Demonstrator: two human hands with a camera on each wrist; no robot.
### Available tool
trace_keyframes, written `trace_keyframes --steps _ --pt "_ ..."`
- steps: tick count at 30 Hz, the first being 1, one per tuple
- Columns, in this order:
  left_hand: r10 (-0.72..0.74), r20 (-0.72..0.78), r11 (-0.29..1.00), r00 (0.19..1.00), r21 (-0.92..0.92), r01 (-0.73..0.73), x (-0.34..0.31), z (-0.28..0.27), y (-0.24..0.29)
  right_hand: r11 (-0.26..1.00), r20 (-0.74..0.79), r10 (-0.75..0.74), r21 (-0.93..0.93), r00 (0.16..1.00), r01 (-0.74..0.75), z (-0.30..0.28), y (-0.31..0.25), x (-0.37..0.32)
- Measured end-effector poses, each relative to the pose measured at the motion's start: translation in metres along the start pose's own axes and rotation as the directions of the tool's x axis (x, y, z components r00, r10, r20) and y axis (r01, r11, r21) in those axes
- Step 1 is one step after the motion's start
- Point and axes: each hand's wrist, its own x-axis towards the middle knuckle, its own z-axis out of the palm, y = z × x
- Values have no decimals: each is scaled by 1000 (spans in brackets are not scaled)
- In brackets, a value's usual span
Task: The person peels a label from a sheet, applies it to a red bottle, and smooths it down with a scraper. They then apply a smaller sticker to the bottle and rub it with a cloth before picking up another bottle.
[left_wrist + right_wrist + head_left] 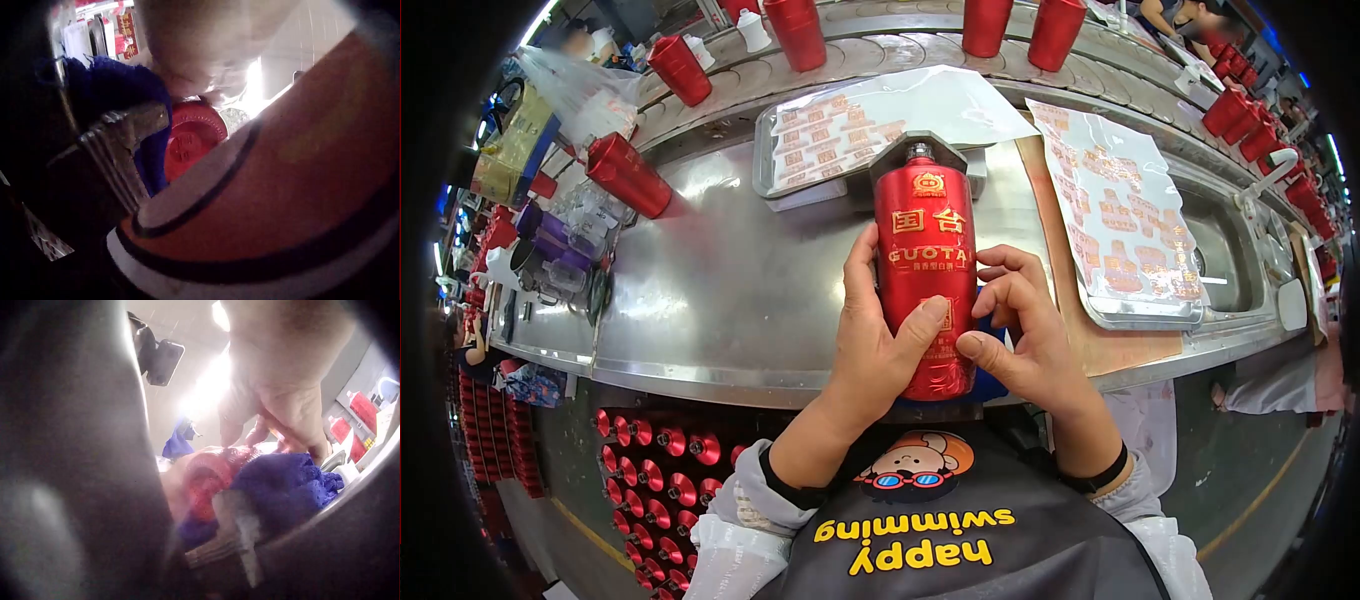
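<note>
At centre, the left hand [868, 348] grips a shiny red bottle [918, 225], the right hand [1035, 345] loosely curled alongside. The left wrist view adds its round base [192, 142].

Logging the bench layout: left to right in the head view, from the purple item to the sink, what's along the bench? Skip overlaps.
Purple item → lone red bottle → held red bottle → right printed label sheet → sink.

Red bottle [927, 275], gold lettering [928, 222]
</note>
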Motion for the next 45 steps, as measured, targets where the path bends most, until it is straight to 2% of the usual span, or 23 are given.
trace_keyframes --steps 7,10,11,14,15,18,19,22,24,28,38,41,44,45 --pt "-20 -20 1000 1000 -7 20 1 3 1 1000 -15 -10 17 1000 10 2 3 -1" --pt "-98 -12 983 995 -156 95 1 2 4 999 -46 -38 7 998 38 -2 -1 -2" --pt "-82 5 988 997 -131 82 0 0 4 999 -61 -47 1 997 47 -3 -5 -3" --pt "-55 35 995 998 -79 58 -1 -4 1 923 -273 57 380 960 53 0 -9 -3" --pt "-59 33 995 998 -79 61 -1 -4 1 934 -242 34 352 970 55 -7 -14 -3" --pt "-71 31 993 997 -91 73 1 -1 4 828 -18 187 542 982 -147 -24 -25 -5" --pt "-76 31 992 997 -97 79 1 0 5 823 49 258 512 965 -246 -28 -28 -5" --pt "-75 16 992 997 -99 76 1 1 1 828 176 252 470 952 -306 -29 -18 -4" --pt "-90 20 988 996 -128 92 1 -2 -1 828 184 275 453 944 -330 -27 -20 -3" --pt "-43 70 994 997 -94 49 0 -4 -1 848 169 268 426 948 -316 -23 -20 1" --pt "-37 33 998 999 -53 38 2 0 1 850 154 218 455 964 -265 -18 -17 4" --pt "-37 28 999 999 -32 38 2 -2 0 861 94 233 443 968 -251 -18 -20 3" --pt "-70 17 993 997 -91 71 2 -1 1 888 51 243 391 969 -244 -24 -20 -1" --pt "-83 11 990 997 -112 83 2 -2 -1 943 4 204 268 979 -197 -25 -20 -4"
